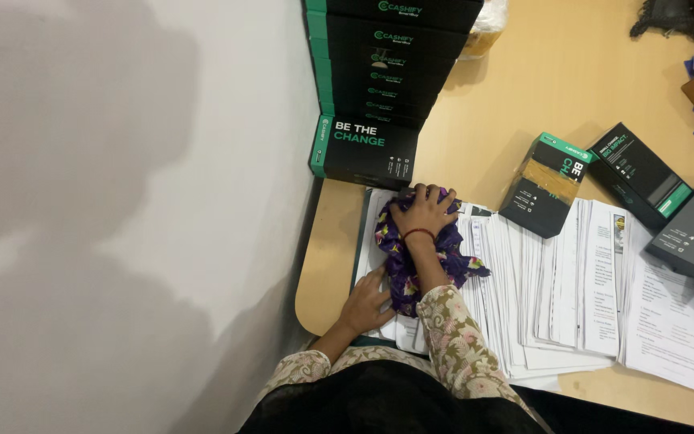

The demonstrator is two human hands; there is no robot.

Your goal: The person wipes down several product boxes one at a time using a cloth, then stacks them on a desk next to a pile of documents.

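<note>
Purple cloth (419, 261) with small yellow marks is lying bunched on the sheets of white printed paper (572, 289) near the left edge of the wooden table (516, 88). The right hand (423, 213) is pressing down on top of the cloth, its fingers curled and gripping the fabric (a thin red band is sitting at the wrist). The left hand (365, 301) is resting flat beside the cloth, at its near-left side, with fingers spread loose on the paper and touching the cloth edge; it is grasping nothing.

Just behind the right hand, a black box with green trim (363, 151) is standing at the left edge of the table, and a tall stack of black boxes (387, 56) is rising behind it toward the far edge. To the right of the cloth, an open black box (546, 185) is lying on the papers, and more black boxes (640, 175) are lying near the right edge.
</note>
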